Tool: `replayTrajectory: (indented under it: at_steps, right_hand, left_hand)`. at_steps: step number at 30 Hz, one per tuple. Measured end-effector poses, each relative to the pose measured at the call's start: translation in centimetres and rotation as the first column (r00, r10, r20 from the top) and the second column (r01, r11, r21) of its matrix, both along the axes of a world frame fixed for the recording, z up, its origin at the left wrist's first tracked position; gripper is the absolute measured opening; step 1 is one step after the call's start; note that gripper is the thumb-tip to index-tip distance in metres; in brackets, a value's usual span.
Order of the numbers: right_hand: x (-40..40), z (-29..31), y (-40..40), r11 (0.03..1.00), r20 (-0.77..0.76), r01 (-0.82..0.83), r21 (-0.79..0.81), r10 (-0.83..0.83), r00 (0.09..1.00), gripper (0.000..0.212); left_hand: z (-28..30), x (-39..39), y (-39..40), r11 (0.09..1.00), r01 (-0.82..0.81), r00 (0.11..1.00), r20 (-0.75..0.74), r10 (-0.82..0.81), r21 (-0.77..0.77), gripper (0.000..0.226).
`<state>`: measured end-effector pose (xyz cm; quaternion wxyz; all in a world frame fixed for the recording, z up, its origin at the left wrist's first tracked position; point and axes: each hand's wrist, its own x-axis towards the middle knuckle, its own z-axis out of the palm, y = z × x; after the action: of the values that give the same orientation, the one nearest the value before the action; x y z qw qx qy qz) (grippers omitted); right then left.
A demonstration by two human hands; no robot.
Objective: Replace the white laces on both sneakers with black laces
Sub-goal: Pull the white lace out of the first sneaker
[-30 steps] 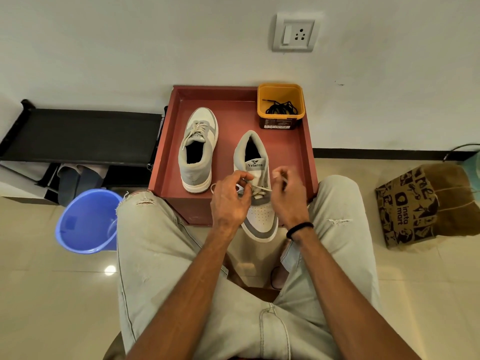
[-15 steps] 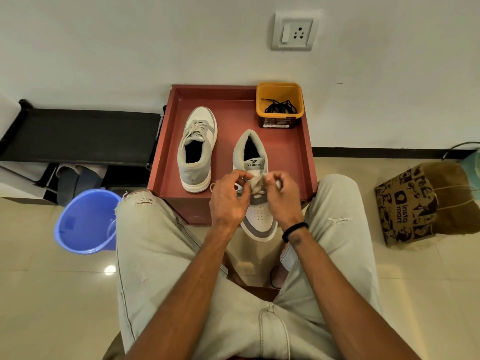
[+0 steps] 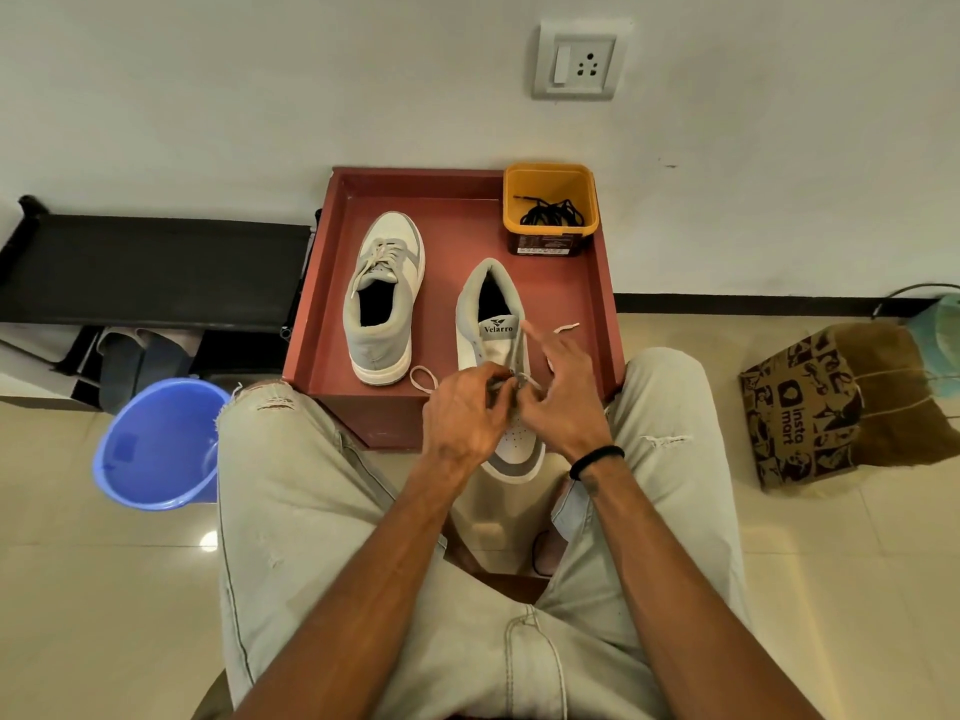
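Tray against wall: one sneaker on its left, second sneaker on its right overhanging the near edge, tub with laces at far-right corner; bucket on floor left, bag right.

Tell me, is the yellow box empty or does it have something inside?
Not empty: black laces lie inside the yellow box.

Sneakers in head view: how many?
2, both on the red tray: left sneaker untouched, still laced white; right sneaker under left hand and right hand working its white lace.
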<state>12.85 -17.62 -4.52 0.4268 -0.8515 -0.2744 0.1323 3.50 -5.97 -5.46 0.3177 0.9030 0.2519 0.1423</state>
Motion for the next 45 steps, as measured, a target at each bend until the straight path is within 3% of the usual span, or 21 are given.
replayTrajectory:
  at_steps: [4, 7, 13, 18, 21, 23, 25, 27, 29, 31, 32, 34, 36, 41, 45]
  right_hand:
    - [-0.3, 0.5, 0.0, 0.991, 0.051, -0.115, -0.072, 0.118, 0.992, 0.082]
    - [-0.3, -0.1, -0.1, 0.978, 0.116, -0.149, -0.145, 0.166, 0.979, 0.069]
    - [-0.2, -1.2, 0.2, 0.961, 0.201, -0.073, -0.265, 0.129, 0.971, 0.069]
    - [-0.5, -0.6, 0.3, 0.96, 0.222, 0.002, -0.28, 0.063, 0.973, 0.073]
    - [-0.6, -0.3, 0.3, 0.953, 0.224, 0.021, -0.302, 0.049, 0.973, 0.075]
    - [-0.5, -0.3, 0.4, 0.949, 0.209, 0.025, -0.313, 0.044, 0.977, 0.075]
    - [-0.5, -0.5, 0.5, 0.949, 0.193, 0.017, -0.315, 0.046, 0.98, 0.075]
    - [-0.5, -0.6, 0.5, 0.952, 0.175, 0.012, -0.305, 0.043, 0.984, 0.075]
    - [-0.6, -0.7, 0.5, 0.96, 0.162, 0.015, -0.281, 0.032, 0.986, 0.074]
    - [-0.7, -0.7, 0.6, 0.965, 0.161, 0.016, -0.261, 0.027, 0.987, 0.073]
    - [-0.7, -0.9, 0.6, 0.967, 0.164, 0.016, -0.255, 0.027, 0.986, 0.071]
    - [-0.8, -1.1, 0.6, 0.968, 0.177, 0.02, -0.25, 0.025, 0.984, 0.067]
    - [-0.8, -1.4, 0.5, 0.97, 0.173, 0.023, -0.244, 0.02, 0.985, 0.065]
    - [-0.8, -1.3, 0.6, 0.971, 0.171, 0.019, -0.238, 0.023, 0.985, 0.063]
    - [-0.6, -1.4, 0.4, 0.974, 0.191, 0.006, -0.229, 0.039, 0.981, 0.068]
  left_hand:
    - [-0.4, 0.4, 0.3, 0.991, -0.022, 1.0, 0.009, 0.024, -0.132, 0.012]
    - [-0.2, 0.6, 0.4, 0.975, -0.027, 0.998, 0.048, 0.039, -0.219, 0.011]
    - [0.7, 0.4, 1.4, 0.869, -0.113, 0.994, -0.046, 0.104, -0.483, 0.022]
    - [1.1, -0.2, 3.0, 0.875, -0.177, 0.982, -0.139, 0.127, -0.45, 0.028]
    - [1.6, -0.4, 3.7, 0.697, -0.312, 0.926, -0.043, 0.375, -0.646, 0.024]
    - [2.0, -0.5, 4.2, 0.51, -0.372, 0.833, -0.037, 0.551, -0.775, 0.024]
    - [2.1, -0.6, 4.6, 0.411, -0.403, 0.755, -0.044, 0.654, -0.818, 0.024]
    - [1.9, -0.6, 4.3, 0.465, -0.465, 0.734, -0.034, 0.679, -0.754, 0.016]
    - [1.5, -0.5, 3.7, 0.674, -0.502, 0.794, 0.019, 0.607, -0.542, 0.023]
    - [1.0, -0.4, 3.0, 0.905, -0.341, 0.921, 0.103, 0.376, -0.255, 0.051]
    - [1.1, -0.2, 2.6, 0.967, -0.227, 0.964, 0.112, 0.24, -0.115, 0.055]
    - [0.7, 0.0, 1.6, 0.992, -0.04, 0.996, 0.086, 0.03, 0.117, 0.042]
    - [0.0, 0.0, 0.8, 0.972, 0.024, 0.999, 0.02, -0.03, 0.233, 0.029]
    - [-0.8, 0.1, 1.0, 0.97, -0.048, 0.999, 0.006, 0.048, 0.239, 0.018]
    - [0.0, 0.0, 1.5, 0.981, -0.122, 0.981, 0.167, 0.096, 0.149, 0.017]
